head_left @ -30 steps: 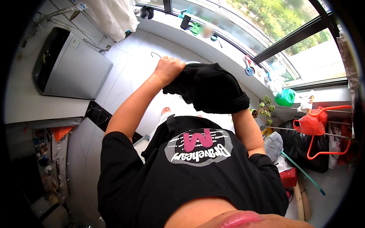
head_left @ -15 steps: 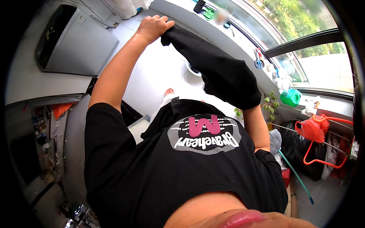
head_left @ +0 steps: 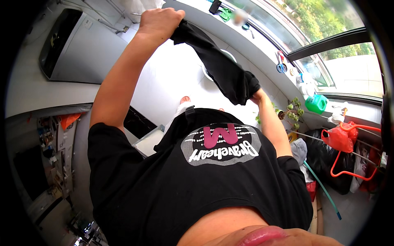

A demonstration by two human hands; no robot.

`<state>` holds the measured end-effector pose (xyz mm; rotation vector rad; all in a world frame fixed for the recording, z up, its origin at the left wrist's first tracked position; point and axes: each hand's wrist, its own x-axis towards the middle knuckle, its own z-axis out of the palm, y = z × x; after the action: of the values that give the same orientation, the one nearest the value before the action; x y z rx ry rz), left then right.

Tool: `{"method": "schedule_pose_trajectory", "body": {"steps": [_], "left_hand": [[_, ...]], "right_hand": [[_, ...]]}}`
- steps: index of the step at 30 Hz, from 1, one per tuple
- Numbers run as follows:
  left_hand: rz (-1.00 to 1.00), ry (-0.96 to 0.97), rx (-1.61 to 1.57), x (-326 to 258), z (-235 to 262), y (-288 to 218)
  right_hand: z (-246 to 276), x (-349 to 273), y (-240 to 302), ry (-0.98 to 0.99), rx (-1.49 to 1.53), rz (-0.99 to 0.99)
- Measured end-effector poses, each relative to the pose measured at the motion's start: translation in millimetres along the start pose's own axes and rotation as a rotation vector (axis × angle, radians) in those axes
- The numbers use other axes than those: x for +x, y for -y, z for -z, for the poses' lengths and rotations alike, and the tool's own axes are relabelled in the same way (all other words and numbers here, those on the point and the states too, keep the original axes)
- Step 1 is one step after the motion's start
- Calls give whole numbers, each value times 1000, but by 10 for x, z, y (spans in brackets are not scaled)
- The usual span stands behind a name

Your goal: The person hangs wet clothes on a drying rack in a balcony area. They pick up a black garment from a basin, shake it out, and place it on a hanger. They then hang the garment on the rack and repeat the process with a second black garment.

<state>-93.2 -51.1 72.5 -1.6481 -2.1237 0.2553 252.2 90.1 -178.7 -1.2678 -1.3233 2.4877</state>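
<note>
A long black garment [head_left: 217, 65] hangs stretched in the air between my two hands; which kind of garment it is, I cannot tell. My left hand [head_left: 159, 25], raised at the upper left, is closed around its far end. At the other end the cloth is gathered in folds around my right hand [head_left: 257, 96], whose fingers are mostly covered by it. Behind the garment a round white basin [head_left: 206, 74] on the floor is partly hidden.
A grey appliance [head_left: 88, 49] stands left. On the windowsill at right are blue-handled scissors [head_left: 280, 65] and a green jug [head_left: 316, 103]. Below are a leafy plant [head_left: 293, 112], an orange hanger [head_left: 353, 175], a red plastic bag [head_left: 340, 137] and a black bag [head_left: 324, 158].
My right hand has come partly out of the garment, which now bunches at my fingers. The cloth is narrower and tauter. My left hand has shifted slightly up and left.
</note>
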Motion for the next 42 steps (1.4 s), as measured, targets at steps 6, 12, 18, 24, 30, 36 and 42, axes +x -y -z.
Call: {"method": "schedule_pose_trajectory", "body": {"steps": [6, 12, 18, 24, 30, 36, 42], "left_hand": [[-35, 60, 106, 21, 92, -64], [-163, 288, 65, 105, -117, -535], [-151, 320, -91, 146, 29, -700], [-198, -46, -125, -144, 12, -678], [192, -451, -433, -668, -412, -357], [273, 243, -816, -1049, -1286, -864], [762, -326, -932, -663, -1157, -1332]], "right_hand": [[-3, -112, 164, -621, 138, 146], [-1256, -485, 1386, -173, -554, 942], [-2039, -282, 1273, -62, -1000, 946], [-1834, -126, 1214, -138, -872, 804], [-1369, -298, 1183, -188, -805, 735], [-1228, -725, 1344, -68, -583, 593], [-1140, -854, 1484, -150, -537, 630]]}}
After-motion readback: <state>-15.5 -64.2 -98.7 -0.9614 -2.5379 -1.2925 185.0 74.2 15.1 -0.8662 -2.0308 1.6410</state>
